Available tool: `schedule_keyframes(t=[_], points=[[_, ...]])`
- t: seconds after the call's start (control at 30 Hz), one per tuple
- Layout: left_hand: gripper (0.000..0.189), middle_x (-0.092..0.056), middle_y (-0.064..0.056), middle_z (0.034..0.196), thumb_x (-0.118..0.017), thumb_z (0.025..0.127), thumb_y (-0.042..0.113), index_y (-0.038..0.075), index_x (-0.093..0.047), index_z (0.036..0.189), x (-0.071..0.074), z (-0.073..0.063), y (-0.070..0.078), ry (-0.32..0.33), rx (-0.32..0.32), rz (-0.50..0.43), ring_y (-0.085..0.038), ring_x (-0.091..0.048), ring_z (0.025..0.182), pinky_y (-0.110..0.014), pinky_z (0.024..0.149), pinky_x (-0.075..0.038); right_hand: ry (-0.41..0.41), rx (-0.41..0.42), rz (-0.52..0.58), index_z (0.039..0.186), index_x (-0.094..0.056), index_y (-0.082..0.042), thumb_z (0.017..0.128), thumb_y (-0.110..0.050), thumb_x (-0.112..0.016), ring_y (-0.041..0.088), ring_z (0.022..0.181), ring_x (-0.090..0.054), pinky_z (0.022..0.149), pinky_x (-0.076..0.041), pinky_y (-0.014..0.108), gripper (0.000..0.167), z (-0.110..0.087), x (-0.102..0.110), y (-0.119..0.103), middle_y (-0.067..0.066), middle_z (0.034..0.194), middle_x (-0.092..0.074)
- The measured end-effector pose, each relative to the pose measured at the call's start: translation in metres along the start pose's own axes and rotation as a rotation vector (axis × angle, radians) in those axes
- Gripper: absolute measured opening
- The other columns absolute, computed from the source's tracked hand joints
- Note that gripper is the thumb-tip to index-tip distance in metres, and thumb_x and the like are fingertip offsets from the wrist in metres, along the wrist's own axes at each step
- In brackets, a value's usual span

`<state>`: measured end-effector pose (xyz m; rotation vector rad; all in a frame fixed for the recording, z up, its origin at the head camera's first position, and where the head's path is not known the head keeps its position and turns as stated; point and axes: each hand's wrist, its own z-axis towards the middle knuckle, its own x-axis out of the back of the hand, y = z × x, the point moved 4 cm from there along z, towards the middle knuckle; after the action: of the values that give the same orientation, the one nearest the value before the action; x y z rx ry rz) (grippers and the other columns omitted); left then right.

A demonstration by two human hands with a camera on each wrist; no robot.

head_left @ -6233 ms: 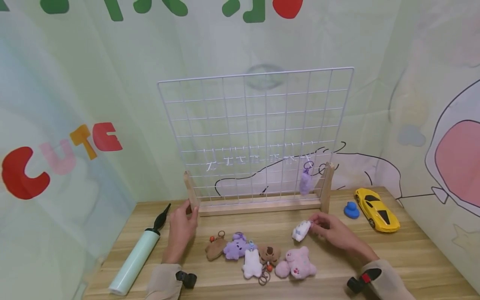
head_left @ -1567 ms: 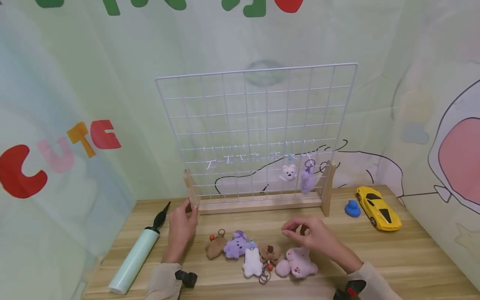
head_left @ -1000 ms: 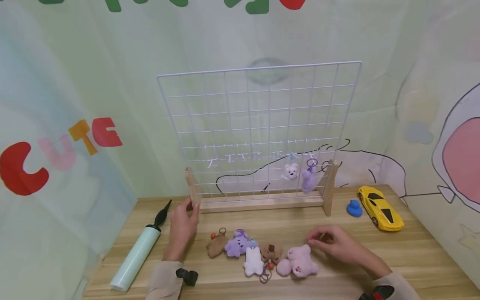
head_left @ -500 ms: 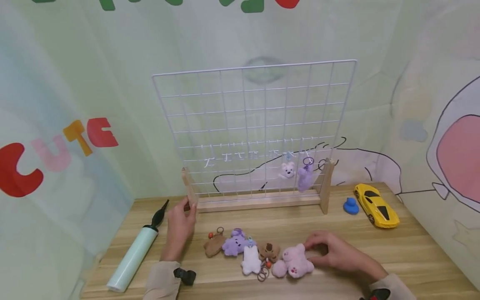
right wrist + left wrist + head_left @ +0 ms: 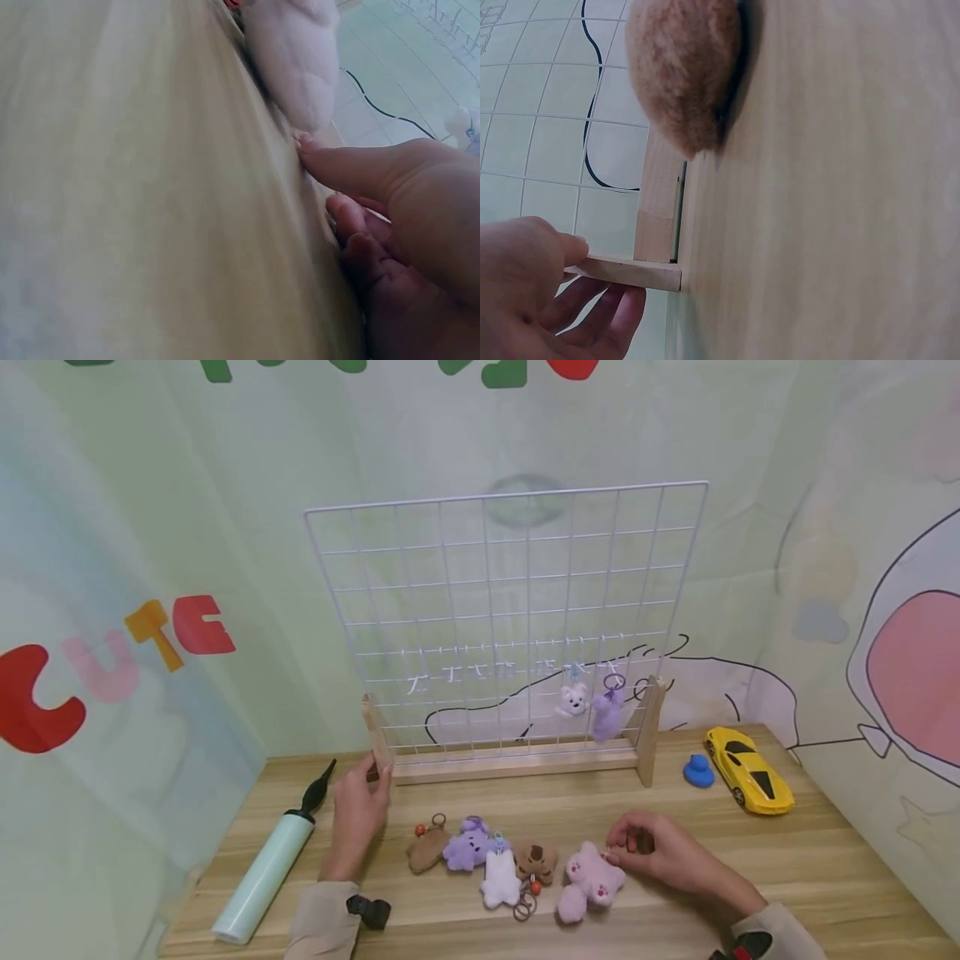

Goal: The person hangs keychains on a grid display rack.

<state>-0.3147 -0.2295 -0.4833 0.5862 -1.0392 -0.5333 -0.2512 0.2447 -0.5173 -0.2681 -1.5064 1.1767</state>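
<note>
My left hand (image 5: 360, 802) grips the wooden left foot (image 5: 634, 271) of a white wire grid rack (image 5: 510, 568). In the left wrist view its thumb and fingers lie on opposite sides of that wood. My right hand (image 5: 660, 852) pinches the small end of a pink plush keychain (image 5: 592, 877), which lies on the table. The right wrist view has thumb and fingertip meeting at the plush's tip (image 5: 315, 112). A white bear keychain (image 5: 573, 700) and a purple plush keychain (image 5: 607, 714) hang from hooks (image 5: 480, 670) on the rack's right side.
Left of the pink plush lie a brown bear keychain (image 5: 536, 862), a white plush (image 5: 501, 878), a purple bear plush (image 5: 468, 846) and a brown plush (image 5: 427, 850). A mint hand pump (image 5: 266, 877) lies left; a blue duck (image 5: 698, 771) and yellow toy car (image 5: 748, 770) sit right.
The white bear went from my right hand onto a hook. That hand then moved to the pink plush, which has turned slightly. My left hand has stayed on the rack's foot.
</note>
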Motion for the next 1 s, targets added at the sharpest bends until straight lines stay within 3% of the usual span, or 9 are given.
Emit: schedule_keyframes(t=[0.17, 0.53, 1.0], points=[[0.028, -0.078, -0.027, 0.122, -0.067, 0.107, 0.012, -0.003, -0.07, 0.132, 0.0004, -0.0004, 0.0013, 0.014, -0.019, -0.003, -0.043, -0.078, 0.11, -0.059, 0.092, -0.064, -0.027, 0.028, -0.042, 0.131, -0.077, -0.02, 0.098, -0.028, -0.081, 0.004, 0.083, -0.057, 0.068, -0.052, 0.022, 0.033, -0.0014, 0.0009, -0.0015, -0.005, 0.098, -0.067], [0.03, -0.077, -0.028, 0.125, -0.066, 0.108, 0.013, -0.002, -0.069, 0.134, 0.0002, -0.0004, 0.0001, -0.003, 0.009, -0.001, -0.043, -0.077, 0.112, -0.06, 0.094, -0.063, -0.036, 0.084, -0.075, 0.119, -0.08, -0.029, 0.099, -0.025, -0.08, 0.007, 0.086, -0.056, 0.07, -0.05, 0.023, 0.02, -0.0017, -0.0042, -0.0077, -0.005, 0.102, -0.066], [0.027, -0.078, -0.028, 0.118, -0.067, 0.107, 0.011, -0.003, -0.071, 0.129, 0.0001, 0.0001, -0.0001, 0.019, -0.022, 0.007, -0.044, -0.078, 0.108, -0.061, 0.094, -0.062, -0.07, 0.008, -0.099, 0.101, -0.075, -0.02, 0.098, -0.018, -0.081, 0.001, 0.081, -0.057, 0.068, -0.051, 0.022, 0.007, 0.0076, 0.0001, -0.0067, -0.008, 0.092, -0.065]])
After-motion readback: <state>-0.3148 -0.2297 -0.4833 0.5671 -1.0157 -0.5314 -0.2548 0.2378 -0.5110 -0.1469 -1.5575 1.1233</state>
